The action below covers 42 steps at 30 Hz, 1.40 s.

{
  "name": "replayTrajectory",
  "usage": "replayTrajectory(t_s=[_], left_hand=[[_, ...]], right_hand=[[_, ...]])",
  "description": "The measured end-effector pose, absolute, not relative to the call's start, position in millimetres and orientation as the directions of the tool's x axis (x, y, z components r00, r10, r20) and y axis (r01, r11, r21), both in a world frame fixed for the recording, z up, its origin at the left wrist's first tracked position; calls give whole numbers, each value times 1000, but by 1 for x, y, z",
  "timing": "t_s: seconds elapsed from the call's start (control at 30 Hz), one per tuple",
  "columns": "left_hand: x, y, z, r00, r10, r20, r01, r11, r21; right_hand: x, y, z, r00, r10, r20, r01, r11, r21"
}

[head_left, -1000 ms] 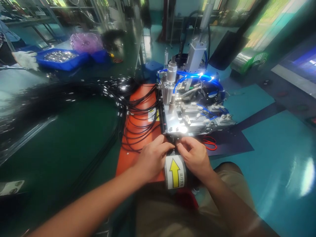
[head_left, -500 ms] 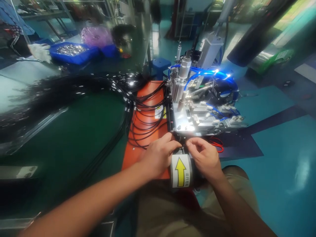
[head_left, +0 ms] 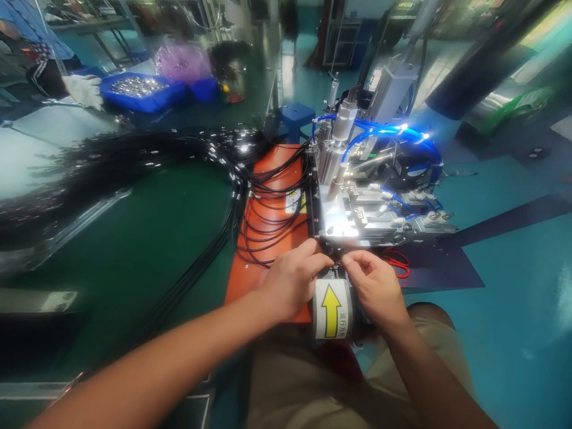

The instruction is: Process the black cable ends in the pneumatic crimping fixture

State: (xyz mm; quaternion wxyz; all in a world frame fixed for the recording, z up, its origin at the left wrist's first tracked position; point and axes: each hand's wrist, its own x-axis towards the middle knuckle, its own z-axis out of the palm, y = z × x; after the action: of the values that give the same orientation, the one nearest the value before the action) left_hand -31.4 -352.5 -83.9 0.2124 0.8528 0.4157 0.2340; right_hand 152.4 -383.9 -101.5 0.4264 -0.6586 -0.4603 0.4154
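Observation:
Both hands meet at the near end of a metal machine (head_left: 337,220) with blue air tubes (head_left: 384,126). My left hand (head_left: 292,277) has its fingers pinched, with the tips close to a small dark part at the machine's front. Across a narrow gap, my right hand (head_left: 375,283) pinches thumb against forefinger. Whatever lies between the fingertips is too small to make out. Just below them sits a round housing with a white label (head_left: 331,308) bearing a yellow arrow. Black cables (head_left: 272,223) loop over the orange machine base (head_left: 250,280) beside my left hand.
A thick bundle of black cables (head_left: 111,155) spreads across the green table (head_left: 170,226) at left. Farther back stand a blue tray (head_left: 143,98) of shiny small parts and a person's gloved hand (head_left: 84,90). A red cord (head_left: 397,265) lies right of the machine.
The whole scene has shifted slightly to the right in view. Both hands keep nearly the same pinched pose at the same spot on the machine.

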Motion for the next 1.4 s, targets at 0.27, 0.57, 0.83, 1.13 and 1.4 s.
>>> replayTrajectory(t_s=[0.27,0.57,0.83,1.13,1.4], left_hand=[[-31,-353,-85,541,810,226,634,-569,523],[-31,-352,-81,557,796,237,608,-586,536],[-32,-352,-79,564,796,221,617,-584,528],[-36,-350,-59,678,728,102,659,-664,353],[-37,-348,-53,621,783,47,759,-615,216]], right_hand=[[152,-380,-98,209,945,-252,219,-297,-930],[160,-387,-96,89,973,-214,233,-229,-945],[158,-387,-94,44,998,-36,503,-53,-863],[157,-384,-100,56,996,-75,408,-91,-908],[148,-385,-99,97,962,-255,156,-268,-951]])
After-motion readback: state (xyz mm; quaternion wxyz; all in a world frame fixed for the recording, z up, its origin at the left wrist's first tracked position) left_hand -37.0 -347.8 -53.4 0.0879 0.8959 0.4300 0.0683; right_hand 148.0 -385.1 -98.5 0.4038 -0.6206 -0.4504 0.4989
